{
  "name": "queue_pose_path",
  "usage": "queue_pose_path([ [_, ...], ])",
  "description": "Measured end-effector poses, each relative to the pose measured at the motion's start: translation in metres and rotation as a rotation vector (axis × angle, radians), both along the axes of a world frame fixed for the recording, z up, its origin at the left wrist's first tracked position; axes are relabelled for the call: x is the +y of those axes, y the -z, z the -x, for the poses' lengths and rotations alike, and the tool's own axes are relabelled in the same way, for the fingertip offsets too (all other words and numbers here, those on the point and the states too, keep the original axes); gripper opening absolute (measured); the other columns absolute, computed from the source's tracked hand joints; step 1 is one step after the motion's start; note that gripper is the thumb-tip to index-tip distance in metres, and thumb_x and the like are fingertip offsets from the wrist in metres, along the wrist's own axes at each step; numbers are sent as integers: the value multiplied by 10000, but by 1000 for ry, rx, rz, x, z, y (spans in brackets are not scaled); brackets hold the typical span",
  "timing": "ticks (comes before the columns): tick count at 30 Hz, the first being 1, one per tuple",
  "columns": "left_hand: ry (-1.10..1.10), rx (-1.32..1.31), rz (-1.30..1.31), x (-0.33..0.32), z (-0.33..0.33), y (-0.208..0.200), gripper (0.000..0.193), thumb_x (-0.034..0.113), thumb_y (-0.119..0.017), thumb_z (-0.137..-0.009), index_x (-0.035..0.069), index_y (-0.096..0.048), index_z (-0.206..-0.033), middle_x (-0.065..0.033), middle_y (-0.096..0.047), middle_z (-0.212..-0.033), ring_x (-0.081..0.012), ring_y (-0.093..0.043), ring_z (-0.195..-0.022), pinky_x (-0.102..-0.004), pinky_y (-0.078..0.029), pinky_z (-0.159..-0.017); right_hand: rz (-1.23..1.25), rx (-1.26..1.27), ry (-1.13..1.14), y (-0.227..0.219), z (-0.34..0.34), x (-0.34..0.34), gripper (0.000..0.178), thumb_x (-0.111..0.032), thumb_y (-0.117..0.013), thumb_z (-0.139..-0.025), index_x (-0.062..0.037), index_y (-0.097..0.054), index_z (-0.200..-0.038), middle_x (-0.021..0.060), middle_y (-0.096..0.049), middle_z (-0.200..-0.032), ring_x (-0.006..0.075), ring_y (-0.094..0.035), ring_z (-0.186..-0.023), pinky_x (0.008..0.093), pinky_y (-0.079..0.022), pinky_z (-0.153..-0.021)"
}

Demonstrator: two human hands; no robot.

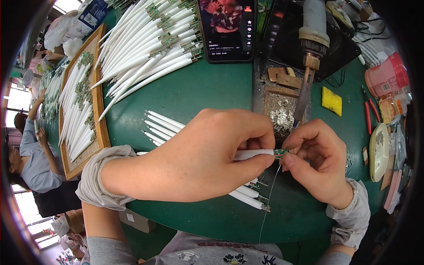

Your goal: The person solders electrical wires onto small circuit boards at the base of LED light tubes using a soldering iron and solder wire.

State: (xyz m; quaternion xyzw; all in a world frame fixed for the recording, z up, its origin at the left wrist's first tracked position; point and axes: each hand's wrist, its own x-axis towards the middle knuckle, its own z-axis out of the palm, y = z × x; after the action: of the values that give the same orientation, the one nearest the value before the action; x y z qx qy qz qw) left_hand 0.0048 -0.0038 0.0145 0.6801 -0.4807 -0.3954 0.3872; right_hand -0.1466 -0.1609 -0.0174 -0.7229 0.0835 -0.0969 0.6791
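My left hand [198, 154] grips a slim white plastic tube [254, 154] between thumb and fingers, tilted slightly off level. A small green circuit board [279, 153] sticks out of the tube's right end. There my right hand [320, 159] is closed in a pinch, its fingertips touching the board's end; whatever lies between them is hidden. A thin wire [270, 198] hangs from beside the right thumb toward the table edge. Just above these fingers is the tip of a soldering iron [301, 104], pointing down. More white tubes [161, 126] lie under and beyond my left hand.
A large pile of white tubes with boards [150, 39] lies at the far left beside a wooden-framed tray [106, 128]. A phone [227, 31] stands behind. A yellow sponge [331, 101], red-handled pliers [368, 117] and a cream dish [379, 152] are at right. Another person [35, 163] works at left.
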Motion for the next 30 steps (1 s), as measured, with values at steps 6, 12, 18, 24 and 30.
queue_pose_path([
  [6,-29,40,2,0,1,1,104,56,-671,-806,11,-630,-890,-27,-575,-810,-86,-534,-729,-230,-413,-602,-35,28,18,0,-1,1,170,52,-647,-783,15,-563,-925,26,-587,-846,31,-533,-725,156,-450,-556],
  [12,-57,47,15,-3,2,0,76,36,-652,-804,3,-622,-866,-30,-574,-802,-73,-541,-730,-223,-418,-597,-209,41,17,-4,-1,3,219,-14,-608,-860,20,-478,-1032,58,-592,-822,41,-524,-683,166,-419,-540],
  [18,-140,118,45,-5,1,1,70,28,-639,-829,-26,-599,-845,-18,-572,-800,-56,-546,-737,-194,-427,-586,-173,-13,22,-5,1,-1,146,-91,-511,-934,14,-417,-972,95,-593,-749,68,-530,-604,177,-405,-531],
  [24,-168,48,197,-5,3,5,52,9,-622,-836,-23,-596,-868,-20,-560,-793,-51,-525,-710,-190,-397,-555,-77,-31,52,-11,0,4,124,-34,-530,-916,21,-421,-937,54,-546,-737,64,-525,-596,179,-402,-516],
  [30,-155,15,292,-5,3,8,47,3,-615,-832,-18,-600,-871,-23,-548,-792,-55,-501,-668,-196,-370,-528,-57,-58,120,-9,-1,6,125,-16,-538,-907,19,-422,-935,49,-532,-733,66,-521,-588,179,-400,-510],
])
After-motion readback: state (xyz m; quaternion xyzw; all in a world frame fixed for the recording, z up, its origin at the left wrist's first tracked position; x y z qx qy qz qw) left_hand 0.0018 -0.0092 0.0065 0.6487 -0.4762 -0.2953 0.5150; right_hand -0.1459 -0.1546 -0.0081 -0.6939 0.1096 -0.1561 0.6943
